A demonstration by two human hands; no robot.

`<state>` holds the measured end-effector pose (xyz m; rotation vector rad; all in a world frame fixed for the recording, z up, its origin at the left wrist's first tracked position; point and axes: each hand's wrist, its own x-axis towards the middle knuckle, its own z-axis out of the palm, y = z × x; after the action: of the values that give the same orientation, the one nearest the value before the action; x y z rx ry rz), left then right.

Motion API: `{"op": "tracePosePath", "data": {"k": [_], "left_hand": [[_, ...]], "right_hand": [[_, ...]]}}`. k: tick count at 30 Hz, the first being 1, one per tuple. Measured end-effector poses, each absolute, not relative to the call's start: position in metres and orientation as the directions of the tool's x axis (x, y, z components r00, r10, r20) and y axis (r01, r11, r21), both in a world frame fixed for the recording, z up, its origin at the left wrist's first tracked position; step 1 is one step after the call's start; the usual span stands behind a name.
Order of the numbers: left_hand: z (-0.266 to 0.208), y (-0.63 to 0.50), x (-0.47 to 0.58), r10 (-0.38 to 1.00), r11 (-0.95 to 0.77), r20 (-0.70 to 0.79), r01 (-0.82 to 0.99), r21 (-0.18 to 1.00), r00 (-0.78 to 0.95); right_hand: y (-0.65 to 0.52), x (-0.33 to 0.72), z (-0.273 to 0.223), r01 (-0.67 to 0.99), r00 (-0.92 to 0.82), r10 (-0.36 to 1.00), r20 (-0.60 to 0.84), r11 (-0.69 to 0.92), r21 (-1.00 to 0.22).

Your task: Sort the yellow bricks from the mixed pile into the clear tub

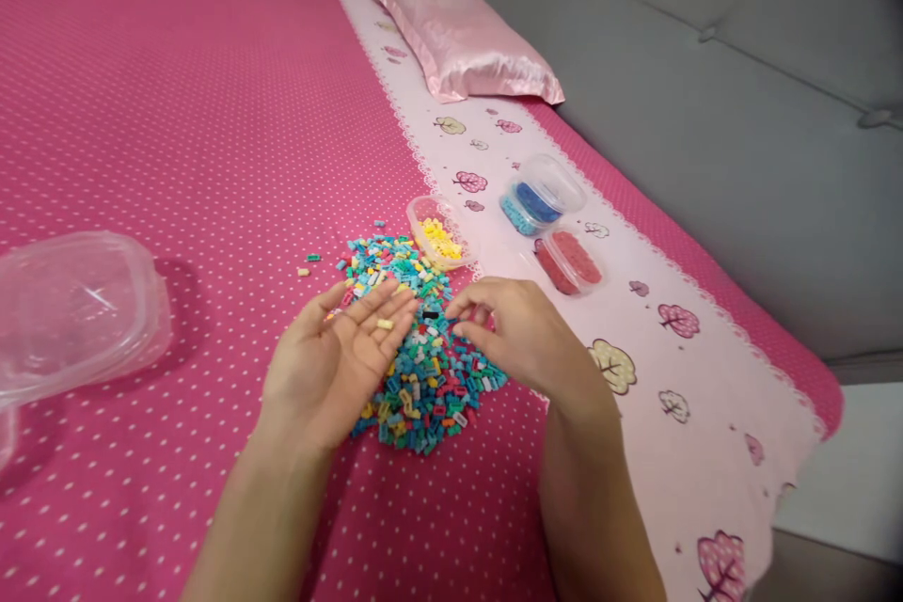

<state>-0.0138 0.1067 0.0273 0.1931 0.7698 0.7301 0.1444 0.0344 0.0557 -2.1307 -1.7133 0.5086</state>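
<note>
My left hand [339, 348] is turned palm up with its fingers stretched out, and a pale yellow toy brick [385, 324] rests on the fingers. To the right, my right hand [518, 329] hovers over the edge of a heap of small mixed-colour toy bricks [423, 395]. Its fingers are loosely curled, thumb and forefinger slightly apart, and nothing shows between them. A black brick [430, 314] lies just left of those fingertips. Behind the heap stands a clear tub [457, 265] of yellow bricks, tilted toward me.
On the pale printed band of the bedspread [635, 329] are clear tubs of blue bricks [537, 202] and red bricks [568, 259]. A larger clear container [77, 310] is at left. Two loose bricks [308, 263] lie beside the heap. A pink pillow [472, 42] sits farther back.
</note>
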Motion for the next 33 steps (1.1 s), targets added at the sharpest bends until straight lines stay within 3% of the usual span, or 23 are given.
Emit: {"op": "tracePosePath", "data": {"k": [3,6,19,27,33], "left_hand": [[0.030,0.110,-0.015,0.731,0.660,-0.576,-0.592,0.463,0.365],[0.031,0.110,-0.017,0.731,0.657,-0.582,-0.597,0.460,0.356],[0.028,0.110,-0.015,0.725,0.661,-0.593,-0.596,0.456,0.350],[0.026,0.109,-0.017,0.720,0.668,-0.592,-0.594,0.448,0.363],[0.028,0.108,-0.015,0.716,0.676,-0.587,-0.587,0.446,0.378]], "right_hand": [[0.041,0.141,0.048,0.892,0.144,0.968,-0.205,-0.216,-0.396],[0.048,0.137,0.042,0.919,0.149,0.952,-0.269,-0.234,-0.317],[0.055,0.129,0.034,0.947,0.190,0.937,-0.293,-0.254,-0.196],[0.055,0.128,0.034,0.950,0.201,0.947,-0.249,-0.251,-0.186],[0.053,0.139,0.036,0.891,0.258,0.955,-0.145,-0.293,-0.347]]}}
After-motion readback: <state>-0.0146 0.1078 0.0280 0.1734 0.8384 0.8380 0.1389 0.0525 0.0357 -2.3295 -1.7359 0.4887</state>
